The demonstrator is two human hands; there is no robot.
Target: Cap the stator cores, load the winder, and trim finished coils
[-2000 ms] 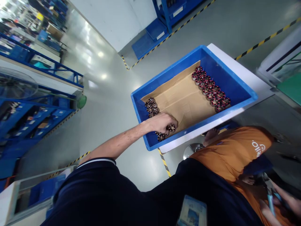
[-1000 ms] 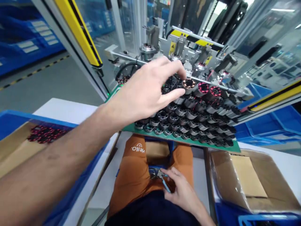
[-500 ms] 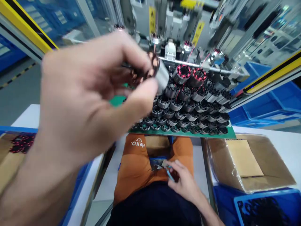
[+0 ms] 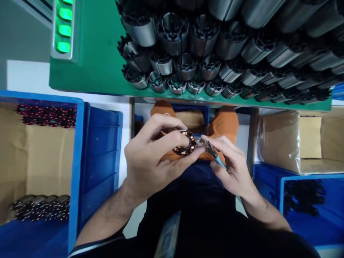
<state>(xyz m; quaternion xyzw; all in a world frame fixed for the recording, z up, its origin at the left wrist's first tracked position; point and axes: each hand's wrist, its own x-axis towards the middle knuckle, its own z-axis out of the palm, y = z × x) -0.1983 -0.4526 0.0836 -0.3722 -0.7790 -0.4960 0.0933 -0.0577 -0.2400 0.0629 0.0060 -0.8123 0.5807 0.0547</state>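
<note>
My left hand [image 4: 150, 157] is closed around a motor stator [image 4: 191, 142] with copper windings, its wound end facing up over my lap. A finger reaches into or across the ring's centre. Close to its right side, my right hand [image 4: 232, 166] grips small cutting pliers [image 4: 219, 161] with light blue handles. Their metal jaws point toward the stator's edge; whether they touch it or a wire I cannot tell. Beyond the hands, rows of unwound stators [image 4: 186, 66] with black end pieces stand on a green work surface [image 4: 88, 71].
To the left, a blue crate [image 4: 77, 150] lined with cardboard holds red-wound and copper-wound stators [image 4: 40, 208]. At right are a plastic-lined cardboard box [image 4: 279, 139] and a blue bin [image 4: 282, 193] with black parts. Green lights [image 4: 64, 30] glow on a strip at upper left.
My left hand has come down from the machine with the copper-wound stator to my lap. My right hand, holding the pliers, now meets it there. The view has tilted downward.
</note>
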